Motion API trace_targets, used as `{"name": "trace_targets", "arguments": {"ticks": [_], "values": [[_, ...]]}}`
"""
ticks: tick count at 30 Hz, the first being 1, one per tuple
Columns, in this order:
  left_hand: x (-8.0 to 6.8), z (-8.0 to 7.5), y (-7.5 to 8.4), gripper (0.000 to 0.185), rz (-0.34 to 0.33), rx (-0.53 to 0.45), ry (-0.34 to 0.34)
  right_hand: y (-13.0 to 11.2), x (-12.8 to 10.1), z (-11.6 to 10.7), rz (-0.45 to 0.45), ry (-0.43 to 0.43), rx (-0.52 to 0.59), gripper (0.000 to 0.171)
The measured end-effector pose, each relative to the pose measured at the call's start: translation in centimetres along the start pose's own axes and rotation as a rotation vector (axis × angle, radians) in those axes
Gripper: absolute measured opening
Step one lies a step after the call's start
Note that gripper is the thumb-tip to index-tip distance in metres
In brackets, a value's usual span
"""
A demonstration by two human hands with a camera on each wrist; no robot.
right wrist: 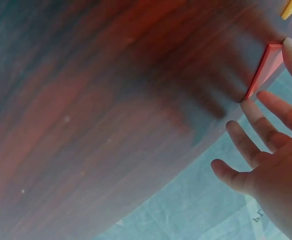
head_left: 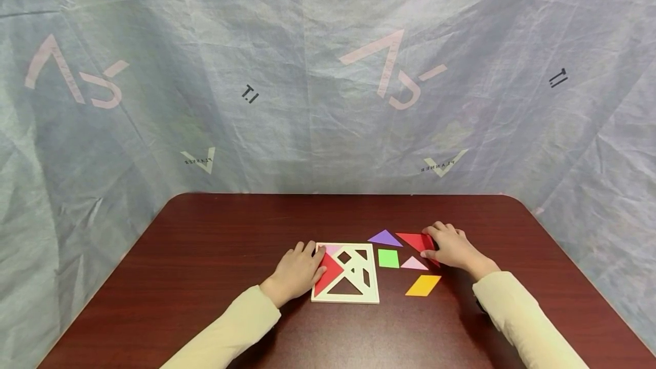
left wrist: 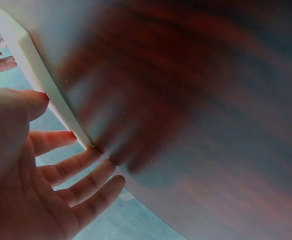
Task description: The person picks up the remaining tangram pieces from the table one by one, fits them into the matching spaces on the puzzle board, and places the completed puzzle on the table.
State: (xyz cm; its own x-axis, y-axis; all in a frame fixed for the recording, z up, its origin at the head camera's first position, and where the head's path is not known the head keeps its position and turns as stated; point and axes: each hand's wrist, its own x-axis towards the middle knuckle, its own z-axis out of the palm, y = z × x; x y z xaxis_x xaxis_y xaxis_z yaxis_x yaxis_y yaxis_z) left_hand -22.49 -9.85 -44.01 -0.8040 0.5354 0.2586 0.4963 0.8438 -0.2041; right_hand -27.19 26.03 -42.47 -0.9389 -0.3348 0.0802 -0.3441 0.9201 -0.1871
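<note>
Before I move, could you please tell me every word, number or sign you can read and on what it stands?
"T.I": black, twice, on the grey fabric backdrop.
"V": pale yellow, twice, on that backdrop.
"PLANNER": mirrored, small, across each yellow V.
Pink angular marks on the backdrop: unclear whether letters or numbers; tiny lettering inside is unreadable.
Right wrist view: dark backdrop lettering, too partial to read.
None seen on the cream square puzzle board.

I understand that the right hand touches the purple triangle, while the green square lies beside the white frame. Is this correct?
Not quite: the right hand touches a red triangle, as the head view shows. The green square does lie beside the white frame.
</note>
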Motion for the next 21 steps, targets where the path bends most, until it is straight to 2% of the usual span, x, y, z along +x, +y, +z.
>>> {"name": "trace_targets", "arguments": {"ticks": [11, 21], "values": [[0.02, 0.01, 0.11, 0.044, -0.006, 0.014, -0.014, -0.20, 0.24, 0.00, 0.020, 0.002, -0.002, 0.056], [0.02, -0.02, 0.11, 0.044, -0.009, 0.016, -0.016, -0.26, 0.28, -0.09, 0.003, 0.064, -0.001, 0.051]]}}
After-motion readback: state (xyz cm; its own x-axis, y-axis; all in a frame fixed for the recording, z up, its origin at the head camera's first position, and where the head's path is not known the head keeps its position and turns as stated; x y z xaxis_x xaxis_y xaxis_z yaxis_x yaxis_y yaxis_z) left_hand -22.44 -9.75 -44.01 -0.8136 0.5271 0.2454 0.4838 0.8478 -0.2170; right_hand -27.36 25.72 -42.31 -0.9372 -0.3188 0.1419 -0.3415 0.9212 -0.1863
